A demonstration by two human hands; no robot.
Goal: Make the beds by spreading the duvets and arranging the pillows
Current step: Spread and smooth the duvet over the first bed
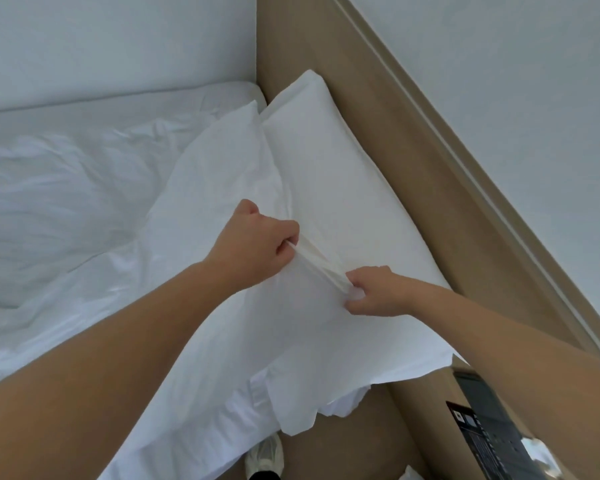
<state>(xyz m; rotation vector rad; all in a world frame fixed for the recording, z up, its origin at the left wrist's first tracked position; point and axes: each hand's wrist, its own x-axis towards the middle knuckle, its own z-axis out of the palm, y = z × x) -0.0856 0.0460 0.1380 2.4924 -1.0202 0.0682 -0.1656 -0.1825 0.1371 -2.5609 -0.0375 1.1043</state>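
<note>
A rumpled white duvet [56,202] covers the left of the bed. Beside it lie two white pillows, their long axes running from the near bed edge up toward the far corner: the near pillow [222,188] overlapping the duvet, the far pillow [340,188] against the wooden headboard [388,140]. The left hand [257,244] and right hand [378,289] are each closed on a stretched fold of pillowcase [317,263] between them.

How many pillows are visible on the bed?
2: one pillow lies against the headboard; the other pillow lies beside it, toward the duvet. Both hands pinch fabric between them. Others may be hidden.
</note>
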